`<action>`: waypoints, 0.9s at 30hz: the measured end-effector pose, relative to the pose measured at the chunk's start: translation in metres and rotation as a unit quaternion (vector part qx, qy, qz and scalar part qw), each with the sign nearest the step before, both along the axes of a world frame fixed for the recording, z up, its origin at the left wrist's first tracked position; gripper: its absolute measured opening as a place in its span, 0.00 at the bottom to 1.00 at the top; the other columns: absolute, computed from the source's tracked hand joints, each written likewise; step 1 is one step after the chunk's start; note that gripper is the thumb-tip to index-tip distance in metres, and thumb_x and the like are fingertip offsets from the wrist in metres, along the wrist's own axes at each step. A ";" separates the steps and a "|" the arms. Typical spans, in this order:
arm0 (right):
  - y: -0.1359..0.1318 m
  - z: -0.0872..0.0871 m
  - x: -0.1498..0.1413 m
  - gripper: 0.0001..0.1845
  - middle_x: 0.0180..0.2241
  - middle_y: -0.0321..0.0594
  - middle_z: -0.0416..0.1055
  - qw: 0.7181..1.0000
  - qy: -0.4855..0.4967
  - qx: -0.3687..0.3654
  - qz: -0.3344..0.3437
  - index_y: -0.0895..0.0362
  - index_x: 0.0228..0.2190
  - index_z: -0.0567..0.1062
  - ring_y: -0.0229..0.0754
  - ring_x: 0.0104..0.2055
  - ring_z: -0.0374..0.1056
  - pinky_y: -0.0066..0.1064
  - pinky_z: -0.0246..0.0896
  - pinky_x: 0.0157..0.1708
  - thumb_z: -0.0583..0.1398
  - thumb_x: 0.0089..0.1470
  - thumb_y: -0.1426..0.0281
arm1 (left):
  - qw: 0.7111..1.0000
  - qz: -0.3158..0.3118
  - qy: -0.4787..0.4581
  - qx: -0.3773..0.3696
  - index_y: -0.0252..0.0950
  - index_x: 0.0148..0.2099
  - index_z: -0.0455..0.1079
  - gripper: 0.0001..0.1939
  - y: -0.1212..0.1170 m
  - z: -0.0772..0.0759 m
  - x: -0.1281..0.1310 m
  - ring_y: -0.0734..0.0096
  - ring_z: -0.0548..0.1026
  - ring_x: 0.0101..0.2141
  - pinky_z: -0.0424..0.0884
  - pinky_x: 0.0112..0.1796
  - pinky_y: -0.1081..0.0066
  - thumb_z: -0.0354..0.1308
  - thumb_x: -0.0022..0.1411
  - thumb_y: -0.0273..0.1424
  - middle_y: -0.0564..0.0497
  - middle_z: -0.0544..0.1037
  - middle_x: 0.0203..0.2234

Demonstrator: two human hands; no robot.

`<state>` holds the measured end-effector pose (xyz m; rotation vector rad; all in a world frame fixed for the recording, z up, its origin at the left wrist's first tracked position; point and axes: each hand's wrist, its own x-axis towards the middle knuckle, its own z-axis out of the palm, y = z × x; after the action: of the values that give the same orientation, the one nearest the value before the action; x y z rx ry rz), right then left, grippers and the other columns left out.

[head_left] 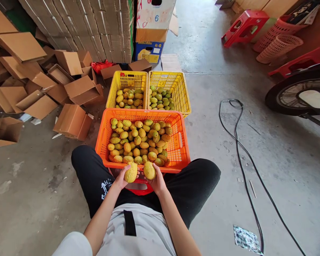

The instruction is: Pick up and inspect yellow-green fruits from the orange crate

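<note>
- The left hand (122,179) grasps one yellow fruit, the left fruit (131,173), with its thumb along the left side; the skin of the fruit looks bumpy.
- The right hand (158,182) grasps another, the right fruit (149,170), with its thumb along the right side.
- Both fruits are held up side by side, slightly apart, at the near edge of the orange crate (186,151), between the person's knees.
- In the orange crate lies a broad heap (138,138) of yellow, green and orange-tinged fruits, leaving bare mesh along the right.
- A red stool (140,189) shows just below the near side of this crate, partly hidden by the hands.
- Just beyond stand two yellow crates side by side: the left yellow crate (109,96) holds mostly yellow fruits, the right yellow crate (186,94) mostly greener ones, gathered toward its left.
- To the left, cardboard boxes (78,89) lie jumbled on the floor (202,220); behind them rises a tall cardboard stack (96,32).
- Far in the middle, a white carton (149,16) sits above a blue carton (160,48).
- On the right, a black cable (237,140) loops across the floor near a wheel (274,101); pink baskets (278,46) stand farther off.
</note>
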<state>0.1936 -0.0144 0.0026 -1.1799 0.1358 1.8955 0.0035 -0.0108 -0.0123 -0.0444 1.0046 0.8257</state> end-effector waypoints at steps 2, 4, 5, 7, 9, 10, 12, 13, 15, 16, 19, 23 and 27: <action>0.000 0.004 0.000 0.23 0.35 0.42 0.83 1.000 0.023 0.012 -0.012 0.54 0.39 0.80 0.45 0.32 0.78 0.33 0.72 0.28 0.71 0.50 0.50 | 1.000 0.018 -0.005 0.002 0.31 0.51 0.76 0.17 0.001 0.002 0.001 0.52 0.85 0.42 0.80 0.49 0.55 0.63 0.63 0.35 0.39 0.85 0.37; -0.001 0.007 0.000 0.26 0.37 0.39 0.83 0.999 0.037 0.025 -0.025 0.52 0.41 0.80 0.45 0.34 0.78 0.34 0.73 0.31 0.75 0.44 0.51 | 0.999 0.037 -0.022 0.005 0.32 0.52 0.75 0.18 0.002 0.003 0.002 0.52 0.85 0.45 0.79 0.52 0.54 0.63 0.63 0.36 0.39 0.85 0.39; -0.001 0.008 0.000 0.27 0.37 0.39 0.82 0.999 0.036 0.029 -0.028 0.51 0.42 0.80 0.46 0.35 0.78 0.34 0.73 0.32 0.76 0.42 0.53 | 0.999 0.044 -0.031 0.006 0.32 0.52 0.74 0.19 0.002 0.004 0.003 0.51 0.84 0.47 0.79 0.53 0.54 0.63 0.63 0.38 0.39 0.85 0.39; -0.001 0.008 0.000 0.27 0.36 0.38 0.82 0.999 0.029 0.029 -0.028 0.51 0.42 0.80 0.46 0.36 0.78 0.34 0.72 0.32 0.77 0.40 0.56 | 0.998 0.053 -0.044 0.003 0.32 0.53 0.74 0.21 0.003 0.004 0.002 0.50 0.84 0.48 0.79 0.53 0.51 0.63 0.63 0.40 0.38 0.85 0.39; 0.000 0.007 0.000 0.25 0.35 0.38 0.81 0.999 0.026 0.021 -0.033 0.52 0.40 0.79 0.46 0.37 0.78 0.33 0.72 0.32 0.77 0.41 0.57 | 0.997 0.067 -0.044 0.000 0.31 0.54 0.73 0.23 0.004 0.004 0.001 0.50 0.83 0.47 0.79 0.53 0.50 0.64 0.63 0.41 0.37 0.84 0.39; 0.000 0.006 0.001 0.24 0.35 0.38 0.81 0.999 0.027 0.017 -0.036 0.52 0.40 0.79 0.46 0.37 0.78 0.33 0.73 0.31 0.76 0.42 0.56 | 0.996 0.076 -0.039 -0.001 0.31 0.53 0.74 0.21 0.005 0.004 0.001 0.51 0.83 0.46 0.79 0.52 0.50 0.63 0.64 0.41 0.37 0.84 0.40; 0.002 0.006 0.001 0.22 0.35 0.39 0.82 0.999 0.028 0.016 -0.040 0.51 0.39 0.79 0.46 0.37 0.78 0.33 0.73 0.30 0.74 0.46 0.54 | 0.995 0.093 -0.024 -0.007 0.33 0.51 0.76 0.17 0.006 0.004 0.000 0.54 0.84 0.43 0.81 0.49 0.54 0.59 0.68 0.39 0.39 0.84 0.39; 0.003 0.005 0.002 0.21 0.35 0.40 0.82 0.999 0.028 0.018 -0.037 0.52 0.39 0.79 0.46 0.36 0.78 0.33 0.73 0.29 0.72 0.47 0.53 | 0.995 0.099 -0.015 -0.012 0.35 0.50 0.77 0.15 0.007 0.005 0.000 0.57 0.84 0.40 0.82 0.45 0.56 0.57 0.70 0.38 0.40 0.84 0.38; 0.005 0.004 0.001 0.20 0.33 0.41 0.82 0.999 0.027 0.023 -0.029 0.52 0.36 0.79 0.45 0.33 0.76 0.32 0.71 0.26 0.68 0.50 0.50 | 0.994 0.110 -0.002 -0.020 0.37 0.49 0.78 0.15 0.008 0.005 0.000 0.61 0.83 0.33 0.81 0.38 0.62 0.53 0.72 0.38 0.43 0.84 0.35; 0.005 0.003 0.001 0.20 0.32 0.42 0.82 0.999 0.027 0.024 -0.028 0.53 0.35 0.79 0.45 0.32 0.76 0.31 0.71 0.26 0.67 0.51 0.49 | 0.993 0.113 -0.002 -0.024 0.37 0.49 0.78 0.16 0.009 0.005 0.000 0.62 0.82 0.31 0.81 0.35 0.64 0.52 0.73 0.38 0.44 0.84 0.33; 0.007 0.000 0.001 0.19 0.31 0.43 0.81 0.999 0.025 0.027 -0.040 0.53 0.33 0.78 0.45 0.31 0.75 0.33 0.71 0.27 0.65 0.52 0.50 | 0.993 0.107 -0.021 -0.035 0.34 0.53 0.77 0.18 0.011 0.002 -0.001 0.61 0.82 0.31 0.80 0.33 0.64 0.54 0.73 0.41 0.42 0.84 0.31; 0.007 -0.005 0.002 0.16 0.38 0.41 0.83 0.998 0.017 0.024 -0.051 0.51 0.36 0.78 0.47 0.31 0.75 0.39 0.74 0.31 0.64 0.51 0.53 | 0.995 0.079 -0.035 -0.043 0.31 0.56 0.75 0.22 0.011 -0.005 -0.003 0.55 0.85 0.38 0.81 0.43 0.56 0.56 0.72 0.44 0.39 0.85 0.36; 0.007 -0.008 0.004 0.17 0.31 0.38 0.80 0.997 0.011 -0.003 -0.076 0.50 0.35 0.78 0.46 0.30 0.75 0.37 0.74 0.31 0.66 0.51 0.51 | 0.997 0.058 -0.024 -0.039 0.30 0.53 0.77 0.24 0.010 -0.005 -0.003 0.53 0.85 0.41 0.80 0.47 0.54 0.53 0.74 0.46 0.39 0.86 0.37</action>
<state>0.1975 -0.0073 -0.0054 -1.1214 0.2375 1.7765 0.0009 -0.0007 -0.0177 -0.1905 0.9969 0.8867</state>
